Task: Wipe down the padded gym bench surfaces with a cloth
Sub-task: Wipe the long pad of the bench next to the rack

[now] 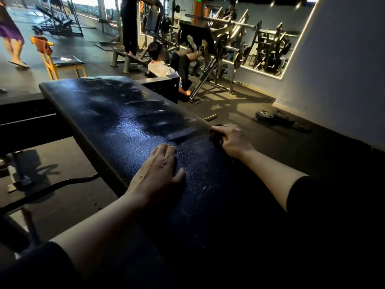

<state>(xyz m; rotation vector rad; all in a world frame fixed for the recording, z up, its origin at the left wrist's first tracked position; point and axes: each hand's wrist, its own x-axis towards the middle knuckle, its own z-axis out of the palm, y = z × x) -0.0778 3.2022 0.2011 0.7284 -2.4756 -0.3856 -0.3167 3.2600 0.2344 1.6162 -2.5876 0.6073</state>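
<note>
While our left hand (159, 170) rests flat on the pad (116, 113) and our right hand (231, 138) grips the dark cloth (215, 136) at the edge, we risk it slipping off.

The padded desk (129, 122), black pebbled vinyl streaked with glossy damp smears, runs from 6 o'clock toward 11 o'clock, a dark cloth (215, 135) bunched at its 3 o'clock edge

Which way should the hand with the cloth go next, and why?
Probably sweep the right hand, gripping the dark bunched cloth at the black padded bench's right edge, leftward across the pad: pale smears show near the left hand resting there.
</note>
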